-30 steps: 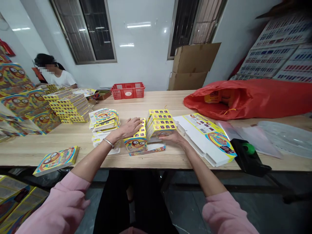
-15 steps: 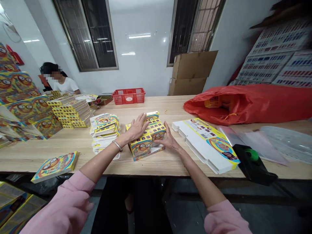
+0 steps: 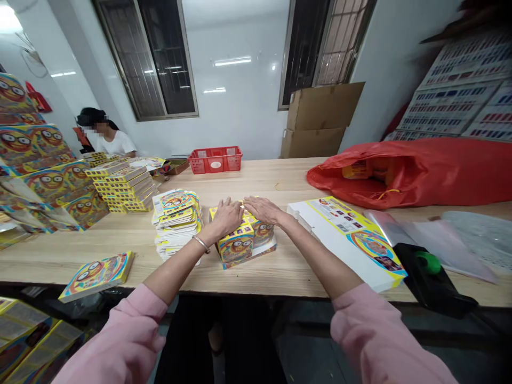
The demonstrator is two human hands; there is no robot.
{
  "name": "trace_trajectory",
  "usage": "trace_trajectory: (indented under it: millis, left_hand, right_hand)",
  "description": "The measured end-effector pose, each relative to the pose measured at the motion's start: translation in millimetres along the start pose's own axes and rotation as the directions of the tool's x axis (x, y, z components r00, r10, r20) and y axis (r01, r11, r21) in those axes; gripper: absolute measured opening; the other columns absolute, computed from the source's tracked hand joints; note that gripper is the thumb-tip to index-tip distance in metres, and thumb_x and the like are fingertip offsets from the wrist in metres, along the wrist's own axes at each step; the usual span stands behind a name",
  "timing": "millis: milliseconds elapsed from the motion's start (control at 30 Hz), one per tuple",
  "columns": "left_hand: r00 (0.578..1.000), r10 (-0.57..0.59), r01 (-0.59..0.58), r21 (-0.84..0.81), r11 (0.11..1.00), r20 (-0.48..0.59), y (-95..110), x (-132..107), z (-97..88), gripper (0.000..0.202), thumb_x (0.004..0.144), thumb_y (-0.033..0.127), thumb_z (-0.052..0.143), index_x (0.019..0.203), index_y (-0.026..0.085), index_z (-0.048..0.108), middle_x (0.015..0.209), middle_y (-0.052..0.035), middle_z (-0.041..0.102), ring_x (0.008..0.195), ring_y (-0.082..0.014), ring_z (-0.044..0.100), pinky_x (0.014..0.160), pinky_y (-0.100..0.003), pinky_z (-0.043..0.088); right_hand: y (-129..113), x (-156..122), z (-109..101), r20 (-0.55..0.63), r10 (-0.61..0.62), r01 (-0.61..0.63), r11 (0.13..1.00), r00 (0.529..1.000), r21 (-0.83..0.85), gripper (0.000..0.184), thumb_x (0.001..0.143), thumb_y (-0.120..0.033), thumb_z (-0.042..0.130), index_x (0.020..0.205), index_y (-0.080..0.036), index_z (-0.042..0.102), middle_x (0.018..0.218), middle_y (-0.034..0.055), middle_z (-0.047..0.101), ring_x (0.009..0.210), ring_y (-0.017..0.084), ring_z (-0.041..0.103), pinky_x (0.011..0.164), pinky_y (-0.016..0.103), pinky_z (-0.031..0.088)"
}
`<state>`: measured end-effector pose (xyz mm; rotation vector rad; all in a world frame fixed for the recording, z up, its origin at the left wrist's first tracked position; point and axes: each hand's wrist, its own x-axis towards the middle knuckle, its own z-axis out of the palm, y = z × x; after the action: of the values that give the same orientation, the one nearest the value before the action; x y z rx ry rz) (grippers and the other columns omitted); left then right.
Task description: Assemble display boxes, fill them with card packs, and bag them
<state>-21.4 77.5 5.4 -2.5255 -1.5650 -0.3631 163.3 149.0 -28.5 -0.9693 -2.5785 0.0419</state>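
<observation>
Two stacks of small yellow cartoon-face boxes (image 3: pixel 240 246) stand side by side on the wooden table (image 3: pixel 280 272), on a flat printed card. My left hand (image 3: pixel 226 216) lies palm down on top of the left stack, fingers spread. My right hand (image 3: pixel 262 209) lies flat on top of the right stack, fingers stretched out toward the left hand. Neither hand grips anything. A pile of loose printed cards (image 3: pixel 176 216) sits just left of the stacks.
A stack of flat white-and-yellow carton blanks (image 3: pixel 348 237) lies to the right, then a black tape dispenser (image 3: pixel 430 277) and clear plastic bags (image 3: pixel 476 237). A red bag (image 3: pixel 416 170), a red basket (image 3: pixel 216 159), yellow box piles (image 3: pixel 122 184) and a seated person (image 3: pixel 106 138) are farther off.
The two stacks were pushed together. My right hand rose from the side of the right stack onto its top; my left hand stayed on top of the left stack.
</observation>
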Motion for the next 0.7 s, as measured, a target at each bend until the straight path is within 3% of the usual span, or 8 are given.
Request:
trace_trajectory:
  millis: [100,200,367,500,567,600,667,700]
  left_hand:
    - [0.990,-0.128,0.124,-0.066,0.990,-0.060,-1.0,-12.2,-10.5,0.046,0.103,0.030,0.031,0.143,0.011,0.045,0.155,-0.0178,0.041,0.147,-0.0332,0.031,0.117,-0.056,0.028]
    - [0.978,-0.182,0.168,-0.132,0.977,-0.100,2.0,-34.4,-18.9,0.051,0.104,0.039,0.031,0.145,0.011,0.043,0.156,-0.0169,0.040,0.149,-0.0343,0.026,0.119,-0.058,0.023]
    - [0.979,0.001,-0.034,-0.155,0.987,-0.205,22.6,-82.3,-15.7,0.052,0.099,0.051,0.045,0.141,0.020,0.049,0.152,-0.0143,0.047,0.148,-0.0363,0.027,0.119,-0.065,0.012]
    - [0.881,0.079,-0.172,-0.161,0.972,-0.466,18.6,-138.2,-11.1,0.035,0.099,0.034,0.050,0.132,0.022,0.053,0.149,-0.0142,0.050,0.148,-0.0304,0.032,0.121,-0.061,0.013]
    - [0.765,-0.077,-0.058,-0.186,0.981,-0.639,-6.6,-175.1,-5.8,0.034,0.097,0.027,0.053,0.131,0.022,0.050,0.146,-0.0148,0.052,0.147,-0.0280,0.033,0.122,-0.058,0.016]
    - [0.667,-0.220,0.064,-0.240,0.969,-0.712,-24.9,-195.9,-2.2,0.039,0.095,0.026,0.057,0.133,0.022,0.048,0.145,-0.0159,0.051,0.147,-0.0282,0.033,0.122,-0.056,0.018]
    - [0.345,-0.564,0.321,-0.470,0.822,-0.750,-67.4,-239.7,5.8,0.057,0.088,0.032,0.068,0.137,0.018,0.042,0.147,-0.0189,0.044,0.147,-0.0290,0.032,0.121,-0.051,0.023]
    - [0.127,-0.722,0.391,-0.635,0.667,-0.680,-88.7,-260.4,9.5,0.067,0.084,0.035,0.073,0.139,0.017,0.038,0.148,-0.0203,0.039,0.146,-0.0287,0.032,0.121,-0.047,0.025]
  right_hand:
    - [5.2,-0.3,-1.3,0.019,-0.023,0.023,1.000,1.000,-0.010,0.045,0.102,-0.038,0.035,0.135,-0.021,0.060,0.145,0.0085,0.055,0.141,0.026,0.044,0.118,0.048,0.035]
    - [2.2,7.5,-3.6,-0.006,0.019,-0.019,1.000,1.000,-0.016,0.046,0.102,-0.038,0.035,0.136,-0.018,0.059,0.148,0.0105,0.051,0.144,0.028,0.039,0.119,0.049,0.032]
    - [-9.8,23.7,2.3,-0.038,0.115,-0.114,0.993,0.993,0.021,0.042,0.101,-0.036,0.040,0.130,-0.016,0.063,0.146,0.0137,0.054,0.141,0.031,0.043,0.117,0.051,0.034]
    - [-24.8,1.2,-8.0,-0.114,0.059,-0.049,0.995,0.992,0.085,0.044,0.101,-0.037,0.036,0.127,-0.014,0.064,0.142,0.0166,0.056,0.141,0.032,0.043,0.116,0.056,0.033]
    - [-39.2,-25.4,-17.6,-0.486,0.077,-0.012,0.991,0.871,0.137,0.044,0.102,-0.039,0.034,0.122,-0.017,0.066,0.132,0.0140,0.065,0.132,0.032,0.053,0.111,0.059,0.039]
    - [-47.9,-41.2,-22.0,-0.599,0.079,0.007,0.990,0.797,0.140,0.042,0.102,-0.040,0.037,0.120,-0.017,0.067,0.127,0.0137,0.067,0.126,0.033,0.057,0.108,0.059,0.042]
    - [-68.1,-74.6,-27.4,-0.764,0.179,-0.053,0.981,0.620,0.186,0.033,0.099,-0.038,0.047,0.117,-0.020,0.069,0.120,0.0127,0.070,0.117,0.034,0.063,0.103,0.058,0.047]
    - [-79.9,-90.7,-27.8,-0.759,0.214,-0.080,0.974,0.614,0.211,0.031,0.099,-0.035,0.048,0.118,-0.022,0.068,0.120,0.0119,0.070,0.117,0.034,0.063,0.103,0.058,0.047]
